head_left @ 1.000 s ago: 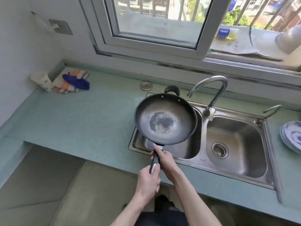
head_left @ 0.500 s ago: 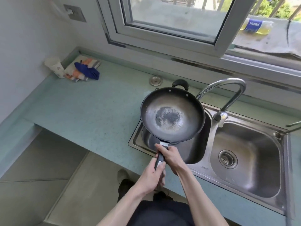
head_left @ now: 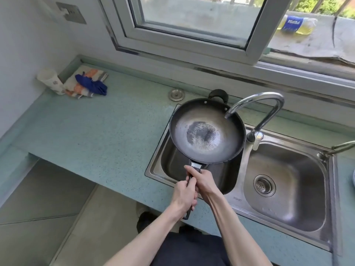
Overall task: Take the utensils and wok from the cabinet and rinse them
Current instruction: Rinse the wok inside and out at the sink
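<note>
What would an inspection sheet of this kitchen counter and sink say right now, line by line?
Surface: speckled green countertop with a steel double sink.
Job's things: wok held over the left basin, under the faucet spout; no water seen running.
Clutter: paper cup, striped cloth with a blue rag on it, sink plug.
Hands: left hand and right hand both grip the wok handle.
Cables: nothing seen.
Surroundings: window, wall socket, bottle lying outside.
</note>
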A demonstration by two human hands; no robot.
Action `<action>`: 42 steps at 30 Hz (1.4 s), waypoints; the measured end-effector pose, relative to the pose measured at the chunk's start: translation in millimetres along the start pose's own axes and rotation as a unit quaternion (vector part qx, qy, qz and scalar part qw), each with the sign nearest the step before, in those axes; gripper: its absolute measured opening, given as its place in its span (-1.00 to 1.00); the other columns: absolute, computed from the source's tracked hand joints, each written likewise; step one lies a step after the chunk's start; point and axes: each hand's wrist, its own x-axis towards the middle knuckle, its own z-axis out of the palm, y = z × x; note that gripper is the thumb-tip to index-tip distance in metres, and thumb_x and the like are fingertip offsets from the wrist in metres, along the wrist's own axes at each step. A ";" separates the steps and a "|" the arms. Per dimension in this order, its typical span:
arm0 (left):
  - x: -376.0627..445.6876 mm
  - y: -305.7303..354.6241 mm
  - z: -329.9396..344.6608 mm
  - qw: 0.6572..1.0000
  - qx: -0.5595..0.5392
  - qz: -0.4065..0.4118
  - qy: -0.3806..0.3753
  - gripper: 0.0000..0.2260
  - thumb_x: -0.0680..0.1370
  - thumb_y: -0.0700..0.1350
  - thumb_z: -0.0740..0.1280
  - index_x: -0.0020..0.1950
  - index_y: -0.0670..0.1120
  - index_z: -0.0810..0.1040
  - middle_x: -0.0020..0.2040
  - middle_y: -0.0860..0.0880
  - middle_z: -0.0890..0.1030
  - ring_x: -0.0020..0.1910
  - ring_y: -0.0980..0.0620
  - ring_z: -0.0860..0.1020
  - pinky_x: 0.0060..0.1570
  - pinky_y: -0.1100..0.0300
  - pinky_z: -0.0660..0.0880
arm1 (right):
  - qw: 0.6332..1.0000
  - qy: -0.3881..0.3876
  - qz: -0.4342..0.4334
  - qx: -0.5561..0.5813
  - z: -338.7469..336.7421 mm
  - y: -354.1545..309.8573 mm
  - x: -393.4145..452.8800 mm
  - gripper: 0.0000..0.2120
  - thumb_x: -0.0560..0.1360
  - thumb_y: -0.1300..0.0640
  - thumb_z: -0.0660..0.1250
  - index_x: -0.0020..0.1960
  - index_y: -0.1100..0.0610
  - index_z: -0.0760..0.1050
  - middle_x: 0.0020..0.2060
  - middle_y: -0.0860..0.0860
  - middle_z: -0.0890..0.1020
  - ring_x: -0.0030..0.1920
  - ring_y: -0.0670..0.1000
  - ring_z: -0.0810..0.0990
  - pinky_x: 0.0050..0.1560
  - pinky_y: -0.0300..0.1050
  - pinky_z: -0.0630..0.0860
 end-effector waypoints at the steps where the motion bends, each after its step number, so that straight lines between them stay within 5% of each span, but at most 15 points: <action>1: 2.0 -1.7 5.0 1.000 0.000 0.004 0.008 -0.63 0.71 0.00 0.15 -0.23 -0.13 0.43 -0.46 -0.04 0.40 -0.56 0.04 0.33 -0.56 0.20 0.33 | 1.000 0.007 0.007 0.003 -3.2 1.9 1.8 -0.62 0.52 -0.05 0.52 -0.27 0.21 0.53 -0.47 0.07 0.54 -0.58 0.00 0.35 -0.57 -0.19 0.27; 5: 6.9 -6.8 19.2 1.000 0.000 0.012 0.024 -0.60 0.72 0.04 0.16 -0.25 -0.13 0.45 -0.46 -0.04 0.42 -0.56 0.05 0.35 -0.57 0.20 0.36 | 0.998 0.021 0.038 0.054 -13.5 5.3 3.9 -0.60 0.52 -0.16 0.50 -0.13 0.21 0.62 -0.29 0.08 0.67 -0.46 0.00 0.43 -0.50 -0.15 0.35; 8: 6.4 -11.2 22.4 1.000 -0.005 0.007 0.017 -0.62 0.72 0.06 0.17 -0.19 -0.13 0.49 -0.47 0.02 0.42 -0.56 0.09 0.34 -0.56 0.20 0.35 | 0.997 0.038 0.043 0.045 -32.1 7.2 2.4 -0.56 0.56 -0.23 0.42 -0.24 0.14 0.60 -0.41 0.03 0.55 -0.46 -0.06 0.35 -0.45 -0.22 0.31; 13: 8.5 -19.9 20.7 1.000 0.006 0.006 0.020 -0.64 0.72 0.05 0.18 -0.16 -0.15 0.45 -0.51 0.05 0.37 -0.58 0.09 0.30 -0.55 0.19 0.32 | 0.993 0.101 0.002 -0.064 -96.7 16.8 -4.0 -0.64 0.61 -0.15 0.38 0.13 0.15 0.65 -0.16 0.04 0.75 -0.37 -0.09 0.48 -0.29 -0.19 0.45; 20: 4.2 -34.7 17.7 1.000 0.006 0.020 0.021 -0.64 0.72 0.03 0.19 -0.18 -0.16 0.44 -0.50 0.02 0.35 -0.58 0.07 0.30 -0.55 0.20 0.32 | 0.947 0.302 -0.079 -0.075 -174.0 -3.6 3.7 -0.59 0.67 -0.17 0.24 0.13 0.20 0.54 -0.16 0.08 0.69 -0.30 0.01 0.56 -0.21 -0.05 0.49; 24: -2.2 -38.9 16.7 0.999 0.009 0.035 0.020 -0.63 0.72 0.04 0.19 -0.19 -0.16 0.44 -0.50 0.02 0.35 -0.57 0.07 0.30 -0.55 0.21 0.31 | 0.953 0.292 -0.080 -0.031 -188.8 -37.1 32.3 -0.60 0.70 -0.19 0.15 0.26 0.15 0.38 -0.01 0.09 0.64 -0.17 0.10 0.67 -0.18 -0.04 0.58; 30: -11.2 -41.1 14.5 0.998 0.010 0.045 0.033 -0.64 0.71 0.04 0.20 -0.18 -0.17 0.44 -0.48 -0.01 0.35 -0.57 0.05 0.29 -0.57 0.20 0.32 | 0.973 0.224 -0.053 0.001 -191.2 -66.8 71.1 -0.54 0.73 -0.17 0.10 0.33 0.20 0.42 0.09 0.09 0.65 0.03 0.10 0.71 -0.02 -0.05 0.65; 33: -18.6 -46.2 10.1 0.998 0.008 0.045 0.037 -0.64 0.72 0.04 0.19 -0.16 -0.17 0.44 -0.47 -0.04 0.33 -0.57 0.05 0.28 -0.56 0.21 0.31 | 0.972 0.215 -0.026 0.088 -194.5 -77.2 84.8 -0.60 0.73 -0.13 0.12 0.18 0.19 0.50 -0.12 0.05 0.64 -0.18 -0.01 0.67 -0.20 -0.19 0.61; 36: -22.0 -52.0 4.7 0.998 0.008 0.040 0.041 -0.64 0.71 0.04 0.19 -0.16 -0.17 0.43 -0.46 -0.04 0.32 -0.57 0.04 0.27 -0.56 0.21 0.31 | 0.968 0.221 -0.013 0.118 -198.7 -79.9 94.4 -0.61 0.72 -0.14 0.11 -0.11 0.10 0.47 -0.48 -0.08 0.43 -0.57 -0.14 0.35 -0.60 -0.30 0.27; 42: -25.3 -57.5 2.9 0.998 0.007 0.039 0.046 -0.64 0.72 0.04 0.19 -0.15 -0.18 0.43 -0.51 0.01 0.33 -0.58 0.06 0.27 -0.57 0.19 0.29 | 0.962 0.253 -0.014 0.098 -198.1 -80.2 95.8 -0.62 0.72 -0.11 0.15 -0.19 0.07 0.41 -0.51 -0.08 0.36 -0.61 -0.13 0.25 -0.60 -0.28 0.16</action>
